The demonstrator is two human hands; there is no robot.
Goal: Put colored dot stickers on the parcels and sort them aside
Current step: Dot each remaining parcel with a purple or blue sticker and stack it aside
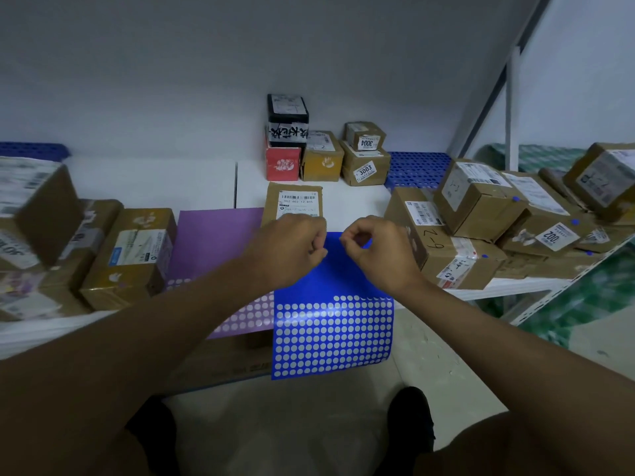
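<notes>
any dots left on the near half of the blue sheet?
No: the near half of the blue sheet shows only rows of pale empty holes where dots were peeled.

Two sticker sheets, one blue point(331, 324) and one purple point(220, 242); five stacked boxes point(321, 156) by the wall.

We read "3004" on the top small box label point(366, 143), "3003" on the box label below point(365, 170), "6-2" handwritten on right carton point(433, 239).

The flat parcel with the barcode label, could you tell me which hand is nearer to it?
Left. The left hand overlaps the flat parcel's near edge, while the right hand is off to its right, over the blue sticker sheet.
</notes>
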